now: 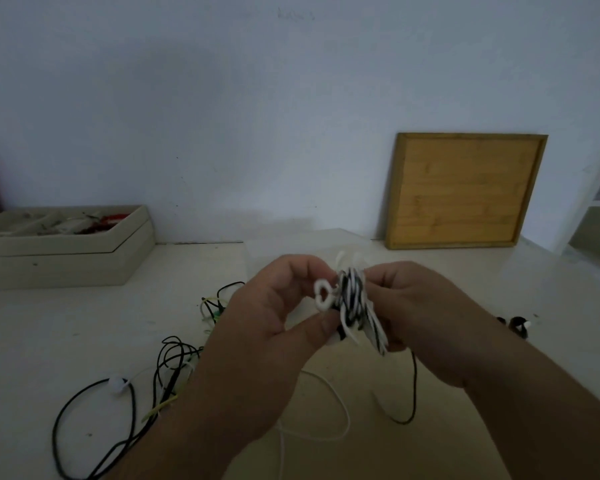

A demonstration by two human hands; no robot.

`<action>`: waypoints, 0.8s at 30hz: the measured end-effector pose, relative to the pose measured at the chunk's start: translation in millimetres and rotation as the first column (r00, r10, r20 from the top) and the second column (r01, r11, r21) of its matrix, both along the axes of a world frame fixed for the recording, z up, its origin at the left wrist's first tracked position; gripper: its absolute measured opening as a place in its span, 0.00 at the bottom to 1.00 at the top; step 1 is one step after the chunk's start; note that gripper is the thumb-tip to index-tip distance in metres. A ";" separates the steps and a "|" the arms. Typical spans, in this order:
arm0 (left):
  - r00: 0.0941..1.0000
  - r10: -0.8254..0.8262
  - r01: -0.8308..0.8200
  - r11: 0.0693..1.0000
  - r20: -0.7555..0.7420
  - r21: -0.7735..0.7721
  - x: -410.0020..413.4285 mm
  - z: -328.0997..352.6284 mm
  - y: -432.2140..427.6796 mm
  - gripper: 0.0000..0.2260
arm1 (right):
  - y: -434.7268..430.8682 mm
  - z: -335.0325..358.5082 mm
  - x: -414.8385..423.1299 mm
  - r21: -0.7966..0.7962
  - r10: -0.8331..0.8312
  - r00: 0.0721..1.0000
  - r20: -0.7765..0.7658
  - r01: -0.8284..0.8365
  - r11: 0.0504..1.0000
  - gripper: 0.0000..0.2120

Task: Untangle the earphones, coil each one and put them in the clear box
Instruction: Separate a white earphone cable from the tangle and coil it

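I see both hands pinching the black-and-white coiled earphone bundle point(355, 306); left hand point(278, 317) grips a white loop; right hand point(420, 313) clamps the coil.

Single head-worn wide-angle view, facing forward and down, close above the table point(84, 323), wall point(222, 98) behind

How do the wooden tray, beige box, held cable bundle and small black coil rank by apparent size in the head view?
1. The wooden tray and beige box: about alike; the box is cut by the frame edge, so unranked.
2. The black-and-white cable bundle, enlarged by nearness.
3. The small black coil.
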State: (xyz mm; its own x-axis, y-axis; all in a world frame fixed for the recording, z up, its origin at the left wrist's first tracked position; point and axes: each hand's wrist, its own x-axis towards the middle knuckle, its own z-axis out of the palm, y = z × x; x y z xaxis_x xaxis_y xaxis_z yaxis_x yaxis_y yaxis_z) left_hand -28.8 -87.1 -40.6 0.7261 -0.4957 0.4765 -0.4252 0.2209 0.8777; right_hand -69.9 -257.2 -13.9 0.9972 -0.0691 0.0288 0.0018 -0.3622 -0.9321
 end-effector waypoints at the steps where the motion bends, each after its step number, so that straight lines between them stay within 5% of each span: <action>1: 0.996 -0.002 -0.005 0.997 -0.087 -0.072 0.5 0.0 -1.1 0.09 | 3.5 -2.5 1.0 0.018 0.029 0.999 -0.035 -0.029 0.999 0.20; 7: 0.952 0.225 -0.253 0.960 -0.208 -0.118 12.3 -1.4 4.1 0.08 | 13.7 -10.7 1.9 -0.052 0.220 0.967 -0.132 -0.228 0.972 0.17; 16: 0.931 0.337 -0.358 0.919 0.142 0.164 16.5 -6.5 12.2 0.12 | 3.0 11.5 -10.5 -0.338 0.268 0.962 -0.046 -0.267 0.902 0.11; 20: 0.855 0.333 -0.459 0.843 0.398 0.281 13.8 -7.4 11.9 0.11 | -1.1 16.7 -13.5 -0.329 0.196 0.978 0.072 -0.162 0.930 0.10; 24: 0.883 0.230 -0.389 0.847 0.410 0.362 10.5 -7.3 10.4 0.13 | -6.0 18.8 -15.3 -0.216 0.105 0.987 0.121 -0.077 0.973 0.08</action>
State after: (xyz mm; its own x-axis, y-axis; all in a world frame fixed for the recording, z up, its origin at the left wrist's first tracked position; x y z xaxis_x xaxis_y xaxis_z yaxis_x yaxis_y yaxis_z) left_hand -18.2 -76.8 -47.8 0.7079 -0.4810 0.5172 -0.6930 -0.3311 0.6404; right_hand -85.2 -263.1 4.9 0.9855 0.0438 0.1637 0.1610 -0.5424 -0.8246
